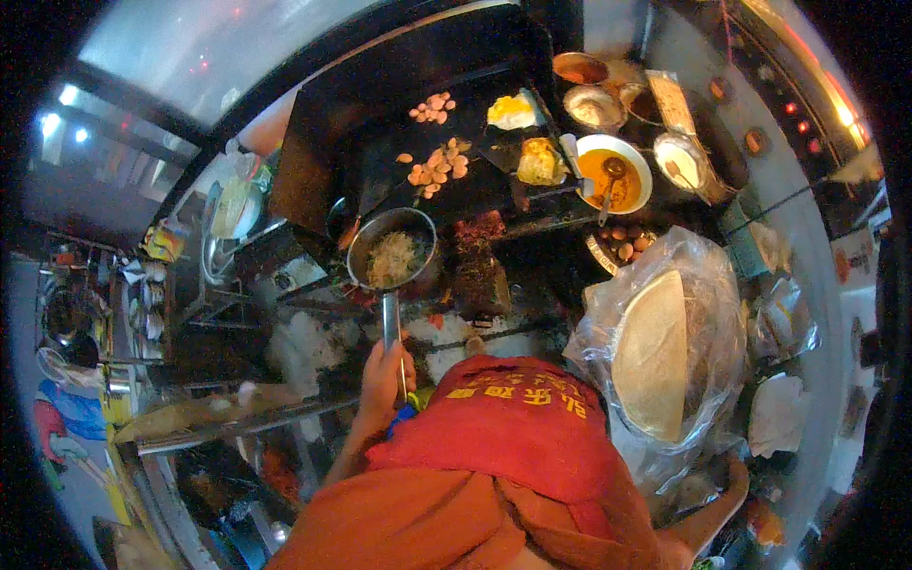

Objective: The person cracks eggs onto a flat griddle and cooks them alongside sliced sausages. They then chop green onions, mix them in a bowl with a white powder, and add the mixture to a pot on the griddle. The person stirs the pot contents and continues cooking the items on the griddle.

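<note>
My left hand (385,374) grips the metal handle of a round pan or strainer (392,249). Pale shredded or noodle-like food (394,258) lies in it. The pan is held over the near edge of a dark griddle (370,160). My right arm reaches to the lower right, where my right hand (734,467) is by the bottom edge of a clear plastic bag (719,335); its fingers are too unclear to read. Inside the bag is a folded stack of thin flatbreads (650,356). Small sausage-like pieces (438,167) and two egg-topped portions (539,161) sit on the griddle.
A white bowl of orange-brown sauce (630,171) with a ladle stands right of the griddle. Beyond it are several containers (595,107) and a tub with white contents (678,162). Eggs (627,246) sit in a patterned bowl. A metal-edged shelf (235,424) runs along my left.
</note>
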A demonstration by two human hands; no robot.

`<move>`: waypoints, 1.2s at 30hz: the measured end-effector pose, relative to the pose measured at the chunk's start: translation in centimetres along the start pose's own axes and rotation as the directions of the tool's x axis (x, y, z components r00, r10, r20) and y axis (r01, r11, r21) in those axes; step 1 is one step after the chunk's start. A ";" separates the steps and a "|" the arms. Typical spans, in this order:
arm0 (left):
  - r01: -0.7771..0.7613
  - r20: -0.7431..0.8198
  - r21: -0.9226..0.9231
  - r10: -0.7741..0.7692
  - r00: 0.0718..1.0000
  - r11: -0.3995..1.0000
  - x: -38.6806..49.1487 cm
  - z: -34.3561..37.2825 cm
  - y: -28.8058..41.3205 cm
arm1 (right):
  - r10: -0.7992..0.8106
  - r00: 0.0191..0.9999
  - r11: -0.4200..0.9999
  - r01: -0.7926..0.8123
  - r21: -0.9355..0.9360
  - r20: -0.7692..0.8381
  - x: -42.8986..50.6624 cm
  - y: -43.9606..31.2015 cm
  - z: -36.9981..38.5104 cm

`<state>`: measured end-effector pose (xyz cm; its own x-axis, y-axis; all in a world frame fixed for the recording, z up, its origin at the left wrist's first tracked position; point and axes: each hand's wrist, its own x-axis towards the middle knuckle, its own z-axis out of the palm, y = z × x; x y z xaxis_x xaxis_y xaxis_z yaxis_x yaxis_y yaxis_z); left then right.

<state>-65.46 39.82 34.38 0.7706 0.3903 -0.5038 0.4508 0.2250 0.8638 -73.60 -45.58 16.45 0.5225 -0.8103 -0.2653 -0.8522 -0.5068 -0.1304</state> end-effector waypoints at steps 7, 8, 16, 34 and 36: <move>-0.015 0.159 0.003 0.015 0.987 1.000 3.8 -2.9 1.6 | -0.260 0.883 0.642 -0.144 0.753 0.391 -11.0 -5.7 -12.5; -0.028 0.187 -0.007 0.029 0.982 1.000 4.3 -3.5 1.8 | -0.320 0.894 0.410 -0.168 0.897 0.313 -13.1 -9.0 -12.7; 0.043 0.276 0.008 -0.043 0.960 0.999 8.0 -8.7 2.0 | -0.848 0.529 -0.166 -0.208 0.964 -0.032 -25.9 -50.4 -2.6; 0.071 0.493 0.047 -0.085 0.866 0.996 13.4 -16.9 -1.0 | -0.916 0.401 0.229 0.515 0.826 0.004 -47.1 -87.1 11.4; 0.024 0.506 -0.038 -0.001 0.862 0.999 13.2 -16.8 -0.3 | -0.934 0.337 0.035 0.408 0.913 -0.115 -47.1 -87.1 11.6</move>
<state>-63.03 59.93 27.55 0.8920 -0.1156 -0.4370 0.4517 0.2685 0.8508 -24.34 40.14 29.21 0.9757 0.1665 0.1421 0.1569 -0.0794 -0.9844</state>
